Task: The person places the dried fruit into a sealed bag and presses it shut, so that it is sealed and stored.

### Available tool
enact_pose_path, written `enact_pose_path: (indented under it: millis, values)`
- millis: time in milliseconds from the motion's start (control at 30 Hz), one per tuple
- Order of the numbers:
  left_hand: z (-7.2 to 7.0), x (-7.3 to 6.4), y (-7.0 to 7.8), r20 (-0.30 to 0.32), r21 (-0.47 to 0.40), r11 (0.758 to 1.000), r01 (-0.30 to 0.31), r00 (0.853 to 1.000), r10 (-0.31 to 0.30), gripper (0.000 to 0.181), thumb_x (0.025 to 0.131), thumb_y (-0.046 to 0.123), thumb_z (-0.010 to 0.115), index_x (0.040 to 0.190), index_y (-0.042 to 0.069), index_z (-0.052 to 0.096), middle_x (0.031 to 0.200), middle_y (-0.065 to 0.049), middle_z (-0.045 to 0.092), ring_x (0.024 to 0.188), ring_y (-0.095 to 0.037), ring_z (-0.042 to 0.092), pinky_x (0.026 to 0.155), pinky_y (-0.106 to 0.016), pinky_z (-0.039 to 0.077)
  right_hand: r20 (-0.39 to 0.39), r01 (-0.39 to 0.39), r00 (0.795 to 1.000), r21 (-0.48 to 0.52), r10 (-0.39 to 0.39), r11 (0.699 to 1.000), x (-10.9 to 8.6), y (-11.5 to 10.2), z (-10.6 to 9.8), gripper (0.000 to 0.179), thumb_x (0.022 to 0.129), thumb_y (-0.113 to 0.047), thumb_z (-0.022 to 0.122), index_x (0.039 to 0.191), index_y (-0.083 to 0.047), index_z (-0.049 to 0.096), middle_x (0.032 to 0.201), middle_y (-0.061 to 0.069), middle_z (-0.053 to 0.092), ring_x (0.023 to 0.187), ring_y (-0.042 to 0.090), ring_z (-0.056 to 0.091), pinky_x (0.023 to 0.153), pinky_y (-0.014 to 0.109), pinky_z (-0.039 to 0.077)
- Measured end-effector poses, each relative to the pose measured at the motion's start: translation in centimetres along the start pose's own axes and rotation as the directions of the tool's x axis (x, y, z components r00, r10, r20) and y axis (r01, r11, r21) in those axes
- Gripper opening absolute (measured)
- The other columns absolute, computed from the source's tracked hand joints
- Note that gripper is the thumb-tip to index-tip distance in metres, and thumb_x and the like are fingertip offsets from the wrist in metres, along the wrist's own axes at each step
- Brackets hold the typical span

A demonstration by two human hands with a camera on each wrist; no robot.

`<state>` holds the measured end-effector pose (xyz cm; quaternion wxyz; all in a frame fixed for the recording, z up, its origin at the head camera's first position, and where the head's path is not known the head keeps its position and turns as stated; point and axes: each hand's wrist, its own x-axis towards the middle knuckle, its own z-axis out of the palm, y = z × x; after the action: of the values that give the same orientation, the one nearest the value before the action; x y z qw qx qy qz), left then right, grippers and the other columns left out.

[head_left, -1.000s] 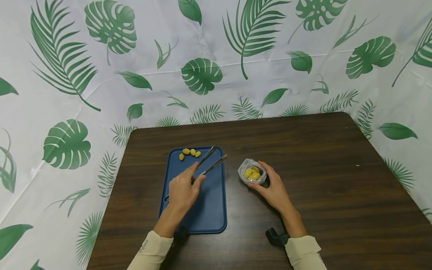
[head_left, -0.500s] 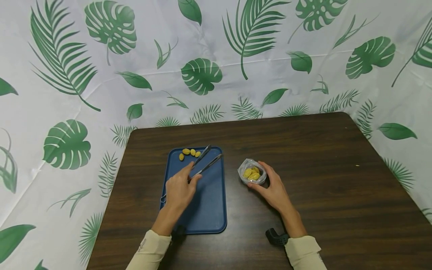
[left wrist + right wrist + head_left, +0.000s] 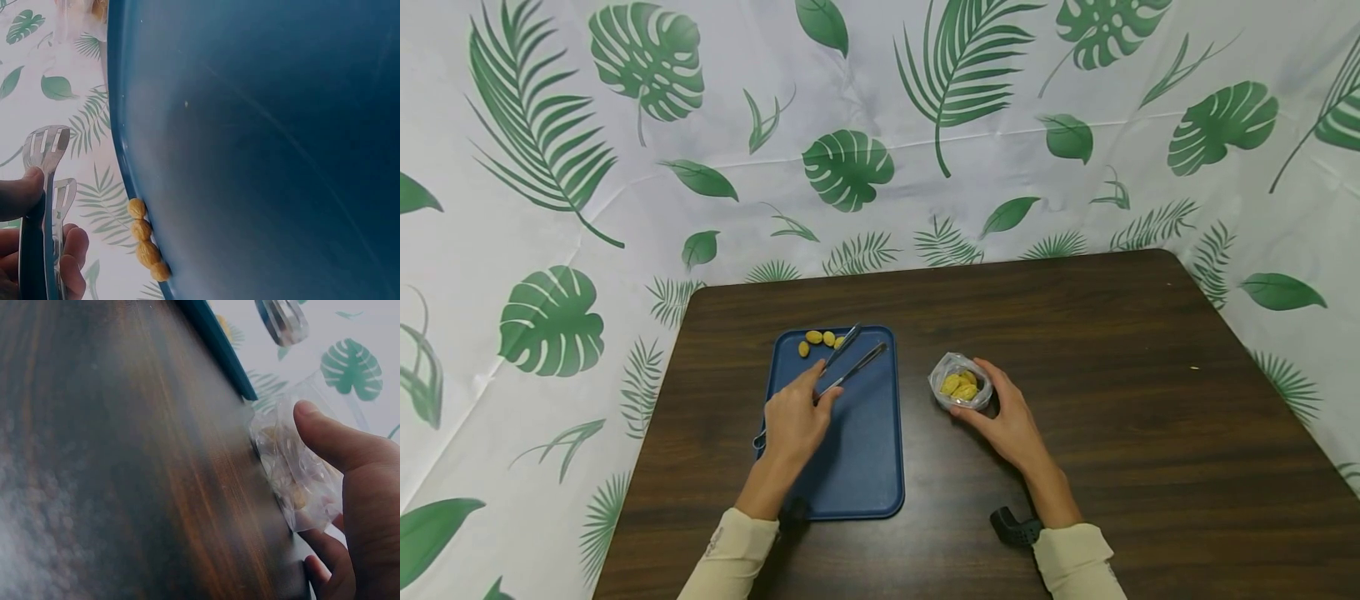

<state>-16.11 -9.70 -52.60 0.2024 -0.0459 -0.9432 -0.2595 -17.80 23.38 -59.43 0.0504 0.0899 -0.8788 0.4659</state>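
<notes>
Dark table, leafy cloth beyond: left hand grips tongs, right hand a bag.

Soft, even light fills the head view, with a sheen on the wood-grain table and a shadow beside the left forearm. The wrist views are hazier: pale glare clouds the blue tray, bowed at its edge, and the right one blurs the table's grain.
</notes>
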Motion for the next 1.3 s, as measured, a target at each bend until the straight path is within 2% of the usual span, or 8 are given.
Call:
enact_pose_path:
  millis: [200,400,533,633,733,867,1033,1300]
  values:
    - [0.1,0.1,-0.4,0.003,0.012,1.000,0.002,1.000,-0.002,0.049,0.088,0.023,0.083,0.130,0.001,0.071,0.109,-0.015,0.079,0.056,-0.014,0.055,0.052,-0.030,0.041,-0.003,0.007,1.000,0.000,-0.007,1.000,-0.1,0.1,0.0,0.086,0.086,-0.040,0.085,0.157,-0.021,0.041,0.159,0.015,0.046,0.146,0.040,0.043,0.114,0.069,0.032]
    - [0.2,0.3,-0.7,0.019,0.018,1.000,0.013,1.000,-0.013,0.049,0.088,0.023,0.083,0.130,0.001,0.070,0.110,-0.016,0.079,0.055,-0.015,0.054,0.050,-0.031,0.042,0.000,0.001,1.000,-0.004,-0.001,1.000,0.0,0.2,0.1,0.086,0.086,-0.041,0.084,0.157,-0.021,0.041,0.160,0.014,0.045,0.146,0.039,0.042,0.115,0.068,0.031]
    - [0.3,0.5,-1.0,0.020,0.027,1.000,0.016,1.000,-0.017,0.050,0.088,0.024,0.083,0.131,0.001,0.070,0.112,-0.016,0.078,0.060,-0.021,0.063,0.054,-0.040,0.051,-0.001,0.004,1.000,-0.004,-0.004,1.000,0.1,0.3,0.1,0.086,0.086,-0.041,0.085,0.157,-0.021,0.041,0.159,0.013,0.046,0.146,0.038,0.043,0.116,0.067,0.032]
    - [0.4,0.6,-1.2,0.015,0.041,0.999,0.011,1.000,-0.012,0.051,0.088,0.025,0.084,0.130,0.001,0.070,0.115,-0.017,0.078,0.070,-0.028,0.073,0.061,-0.047,0.057,-0.002,0.006,1.000,-0.001,-0.006,1.000,0.1,0.3,0.1,0.085,0.086,-0.041,0.085,0.156,-0.021,0.042,0.159,0.012,0.046,0.146,0.038,0.043,0.116,0.067,0.032]
    - [0.5,0.7,-1.4,0.018,0.050,0.999,0.012,1.000,-0.012,0.052,0.087,0.026,0.084,0.131,0.000,0.070,0.116,-0.016,0.078,0.073,-0.030,0.074,0.062,-0.048,0.057,0.001,0.005,1.000,0.001,-0.005,1.000,0.2,0.2,0.1,0.085,0.086,-0.041,0.085,0.156,-0.021,0.042,0.159,0.012,0.046,0.146,0.037,0.043,0.116,0.067,0.032]
    - [0.6,1.0,-1.8,0.033,0.058,0.998,0.020,0.999,-0.022,0.053,0.088,0.027,0.083,0.132,0.000,0.069,0.118,-0.015,0.077,0.068,-0.027,0.070,0.060,-0.048,0.056,0.003,0.001,1.000,0.002,-0.001,1.000,0.2,0.2,0.1,0.085,0.086,-0.041,0.084,0.157,-0.021,0.041,0.159,0.012,0.046,0.146,0.038,0.043,0.116,0.067,0.032]
    - [0.7,1.3,-2.1,0.044,0.065,0.998,0.027,0.999,-0.030,0.053,0.089,0.027,0.082,0.132,0.000,0.069,0.118,-0.015,0.077,0.079,-0.034,0.076,0.065,-0.052,0.058,0.002,0.003,1.000,0.001,-0.003,1.000,0.2,0.2,0.0,0.085,0.086,-0.041,0.085,0.156,-0.021,0.042,0.159,0.012,0.046,0.146,0.038,0.043,0.116,0.067,0.032]
    - [0.8,1.5,-2.6,0.076,0.074,0.995,0.061,0.995,-0.067,0.051,0.091,0.027,0.080,0.134,0.001,0.067,0.121,-0.017,0.076,0.087,-0.038,0.076,0.070,-0.055,0.059,-0.009,0.017,1.000,0.005,-0.017,1.000,0.1,0.2,0.0,0.085,0.085,-0.039,0.086,0.156,-0.020,0.043,0.158,0.012,0.048,0.145,0.038,0.044,0.115,0.066,0.032]
